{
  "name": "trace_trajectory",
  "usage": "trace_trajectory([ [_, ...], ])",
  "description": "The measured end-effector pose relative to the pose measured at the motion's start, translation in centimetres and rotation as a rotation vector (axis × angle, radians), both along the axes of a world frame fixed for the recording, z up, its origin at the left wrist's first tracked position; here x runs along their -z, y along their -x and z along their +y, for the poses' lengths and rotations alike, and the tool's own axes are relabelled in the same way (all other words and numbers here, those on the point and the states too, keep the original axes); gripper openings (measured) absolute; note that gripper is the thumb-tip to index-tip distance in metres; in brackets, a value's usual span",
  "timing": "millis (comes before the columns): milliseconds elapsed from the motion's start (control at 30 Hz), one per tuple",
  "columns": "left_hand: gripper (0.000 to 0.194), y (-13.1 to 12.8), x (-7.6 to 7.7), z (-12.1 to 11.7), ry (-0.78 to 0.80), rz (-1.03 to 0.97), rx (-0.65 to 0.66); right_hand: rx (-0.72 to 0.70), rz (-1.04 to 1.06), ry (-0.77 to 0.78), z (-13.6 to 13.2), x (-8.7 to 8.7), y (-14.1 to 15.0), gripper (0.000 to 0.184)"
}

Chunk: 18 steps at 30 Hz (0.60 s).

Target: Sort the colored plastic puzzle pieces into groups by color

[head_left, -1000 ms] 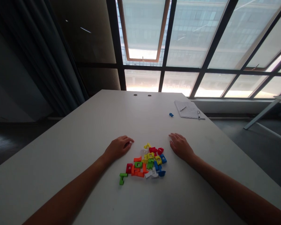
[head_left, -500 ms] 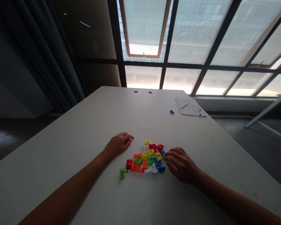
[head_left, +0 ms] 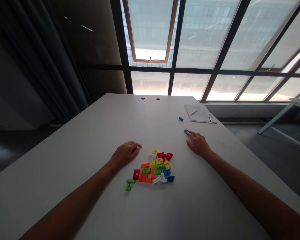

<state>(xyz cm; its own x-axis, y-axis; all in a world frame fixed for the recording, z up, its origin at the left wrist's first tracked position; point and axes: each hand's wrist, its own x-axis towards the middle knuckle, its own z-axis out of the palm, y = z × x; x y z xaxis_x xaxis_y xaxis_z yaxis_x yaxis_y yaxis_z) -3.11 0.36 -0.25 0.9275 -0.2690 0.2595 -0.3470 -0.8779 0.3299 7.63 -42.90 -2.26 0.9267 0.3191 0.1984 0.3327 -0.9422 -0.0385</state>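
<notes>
Head view, right hand [head_left: 198, 144]: nearer one, fingertips touching a blue piece [head_left: 186, 132]; from here I cannot tell whether they grip it.
Blue piece: on the table [head_left: 110, 123], just ahead-left of those fingertips; long axis unclear.
Left hand [head_left: 125, 153]: loosely curled, apparently holding nothing, beside the colored pile [head_left: 158, 169].
</notes>
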Motion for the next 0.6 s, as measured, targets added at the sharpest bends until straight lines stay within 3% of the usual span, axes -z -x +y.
trace_trajectory([
  [300, 0.029, -0.1, 0.1, 0.1, 0.012, 0.003, 0.006, 0.345, 0.069, -0.037, 3.8, 0.6, -9.2, 0.072],
  [600, 0.028, -0.1, 0.0, 0.0, 0.022, 0.036, -0.012, 0.385, 0.061, -0.092, 4.1, 0.4, -13.2, 0.077],
])
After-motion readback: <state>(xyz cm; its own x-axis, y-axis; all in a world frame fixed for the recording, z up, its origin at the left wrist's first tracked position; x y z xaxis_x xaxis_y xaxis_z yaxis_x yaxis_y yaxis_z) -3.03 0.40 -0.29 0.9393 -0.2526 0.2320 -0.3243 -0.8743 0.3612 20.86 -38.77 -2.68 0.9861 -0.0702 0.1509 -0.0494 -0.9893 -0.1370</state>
